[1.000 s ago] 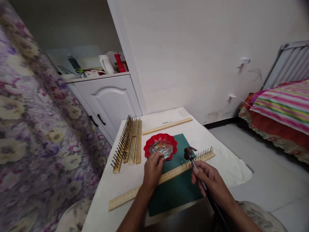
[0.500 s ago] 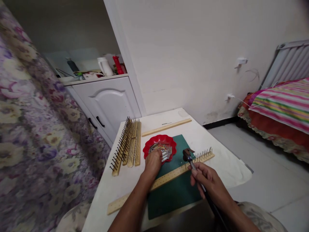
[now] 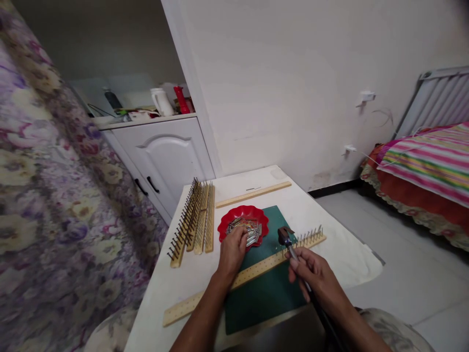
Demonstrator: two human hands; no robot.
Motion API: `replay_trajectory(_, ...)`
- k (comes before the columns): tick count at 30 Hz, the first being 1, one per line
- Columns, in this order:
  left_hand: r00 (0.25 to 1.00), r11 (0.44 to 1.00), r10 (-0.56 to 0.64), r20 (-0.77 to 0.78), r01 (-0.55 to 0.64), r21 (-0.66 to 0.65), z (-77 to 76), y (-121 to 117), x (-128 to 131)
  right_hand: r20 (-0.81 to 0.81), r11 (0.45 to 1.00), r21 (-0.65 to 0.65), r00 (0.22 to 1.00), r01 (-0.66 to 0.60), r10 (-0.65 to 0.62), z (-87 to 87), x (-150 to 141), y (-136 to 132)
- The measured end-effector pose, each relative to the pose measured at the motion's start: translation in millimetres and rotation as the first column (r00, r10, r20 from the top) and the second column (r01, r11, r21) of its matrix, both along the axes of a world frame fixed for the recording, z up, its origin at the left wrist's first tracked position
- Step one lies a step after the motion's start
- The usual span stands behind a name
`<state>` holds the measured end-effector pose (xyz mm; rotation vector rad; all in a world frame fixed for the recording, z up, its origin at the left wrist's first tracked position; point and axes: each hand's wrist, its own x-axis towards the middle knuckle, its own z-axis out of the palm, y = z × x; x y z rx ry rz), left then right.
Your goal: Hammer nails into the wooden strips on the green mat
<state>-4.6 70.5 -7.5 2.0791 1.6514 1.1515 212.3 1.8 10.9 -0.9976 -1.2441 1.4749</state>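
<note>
My left hand dips over the near left side of a red scalloped bowl filled with loose nails. Its fingers are pinched together among the nails; what lies between the fingertips is hidden. In my right hand is a claw hammer, held by its shaft with the head up, above a long wooden strip. That strip lies slantwise across a green mat. Nails stand upright along its right end, while rows of small holes or dots mark the rest. My left forearm crosses over the strip.
At the table's left lie several wooden strips bristling with upright nails. A bare wooden strip lies at the back, with a couple of loose nails behind it. A floral curtain hangs on the left; a bed stands right.
My left hand stays at the bowl, lifted slightly, its fingers drawn together more visibly. The hammer and my right hand are almost unmoved. The whole view has shifted very slightly.
</note>
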Motion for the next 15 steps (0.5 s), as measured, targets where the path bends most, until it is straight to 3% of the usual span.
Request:
replay_trajectory(3,0.917,0.995,0.054,0.395,-0.016,-0.101,-2.2,-1.9,3.1,-0.012,1.000,0.003,1.000,0.014,-0.014,-2.3,-0.8,0.6)
replay_trajectory(7,0.623,0.969,0.102,0.775,0.114,-0.220,-2.8,-8.0,10.6,-0.037,0.999,0.020,0.999,0.027,-0.026,-6.5,-2.4,2.5)
replay_trajectory(10,0.466,0.949,0.147,0.872,0.181,-0.257,-0.3,-15.8,17.9,-0.043,0.999,0.014,0.998,0.041,-0.040,-9.3,-5.0,4.3)
replay_trajectory(15,0.395,0.921,0.129,0.910,0.291,-0.257,2.6,-24.3,25.6,-0.038,0.998,-0.002,0.997,0.061,-0.061,-10.0,-9.4,5.6)
